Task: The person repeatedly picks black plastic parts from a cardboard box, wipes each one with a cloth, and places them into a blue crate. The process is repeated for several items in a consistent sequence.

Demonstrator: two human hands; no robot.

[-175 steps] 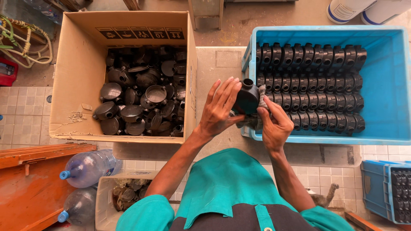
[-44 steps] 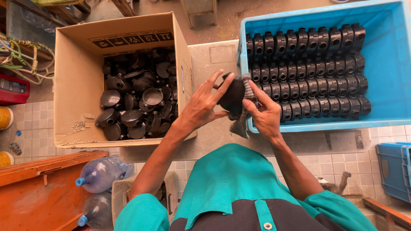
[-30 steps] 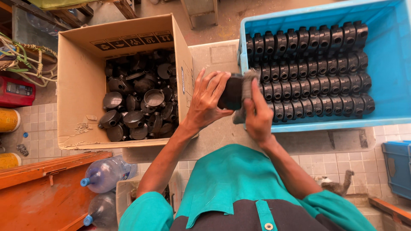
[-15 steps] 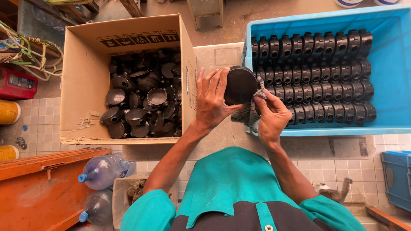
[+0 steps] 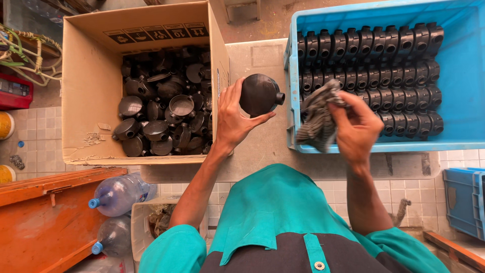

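Round part (image 5: 258,94) in left hand (image 5: 233,120): glossy black. Cloth (image 5: 317,117) in right hand (image 5: 357,130): grey, fine darker stripes. Crate (image 5: 462,76): light blue; parts in rows (image 5: 371,71) inside: black. Cardboard box (image 5: 91,86): plain brown, black printed strip at top edge; loose parts (image 5: 161,101) inside: black. Table (image 5: 262,146): pale grey. Shirt (image 5: 273,212): teal, over a dark apron. Bottles (image 5: 118,193): clear bluish, blue caps. Board (image 5: 45,222): orange.

Single head-worn view, looking steeply down over the person's chest. Close range: both hands fill centre frame above the desk (image 5: 262,151). Cardboard box (image 5: 91,101) at left edge, blue crate (image 5: 462,91) at right; tiled floor (image 5: 35,136) along the margins.
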